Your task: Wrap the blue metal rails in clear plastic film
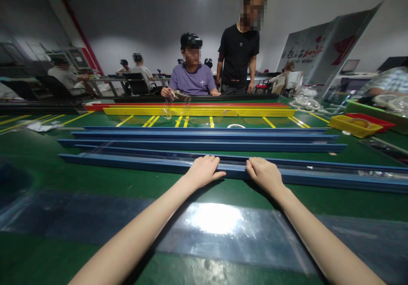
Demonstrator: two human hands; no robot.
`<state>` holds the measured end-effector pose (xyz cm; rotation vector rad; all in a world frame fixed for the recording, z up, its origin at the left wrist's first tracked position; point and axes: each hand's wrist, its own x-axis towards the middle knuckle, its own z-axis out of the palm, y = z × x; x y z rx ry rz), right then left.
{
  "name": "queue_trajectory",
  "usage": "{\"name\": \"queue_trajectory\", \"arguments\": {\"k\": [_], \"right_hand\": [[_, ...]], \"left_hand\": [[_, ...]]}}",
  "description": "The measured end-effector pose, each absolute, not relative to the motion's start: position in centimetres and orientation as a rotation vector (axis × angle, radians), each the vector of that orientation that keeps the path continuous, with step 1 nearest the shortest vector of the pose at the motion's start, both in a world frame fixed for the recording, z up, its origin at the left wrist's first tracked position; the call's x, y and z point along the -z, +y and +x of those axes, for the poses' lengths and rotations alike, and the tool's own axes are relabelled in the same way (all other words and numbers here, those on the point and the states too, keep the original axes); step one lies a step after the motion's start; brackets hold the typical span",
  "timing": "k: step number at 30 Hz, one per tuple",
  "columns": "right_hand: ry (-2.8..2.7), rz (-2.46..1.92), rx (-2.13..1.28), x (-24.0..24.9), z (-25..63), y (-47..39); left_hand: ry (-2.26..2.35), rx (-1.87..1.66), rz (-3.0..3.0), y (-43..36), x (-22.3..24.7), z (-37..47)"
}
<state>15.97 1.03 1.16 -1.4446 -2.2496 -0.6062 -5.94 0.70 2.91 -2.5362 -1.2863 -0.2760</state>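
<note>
Nearest me: a clear plastic sheet (270, 234) lies flat on the green table (38, 255), beneath my forearms, glaring under the light. Just beyond it, the front blue trough (108, 162) lies crosswise, long axis left to right, its right end running out of view. Both hands rest on its near wall, about equally close, the left hand (204, 170) and right hand (264, 172) a short gap apart. Fingers curl over the edge; left thumb points inward. Fingertips are hidden, so I cannot tell whether either hand pinches the wall. Inside the trough: what seems to be clear film, shiny toward the right. More blue troughs (204, 145) lie behind, roughly parallel. Far right: a yellow tray (347, 128) holding a ring-shaped roll (363, 123), beside a red tray (388, 125).
</note>
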Motion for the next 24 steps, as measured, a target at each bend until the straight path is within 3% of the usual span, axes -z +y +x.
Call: {"name": "queue_trajectory", "arguments": {"k": [24], "right_hand": [[-2.330, -1.643, 0.458, -1.8, 15.5, 0.8]], "left_hand": [[-1.286, 0.497, -2.321, -0.6, -0.5, -10.2]]}}
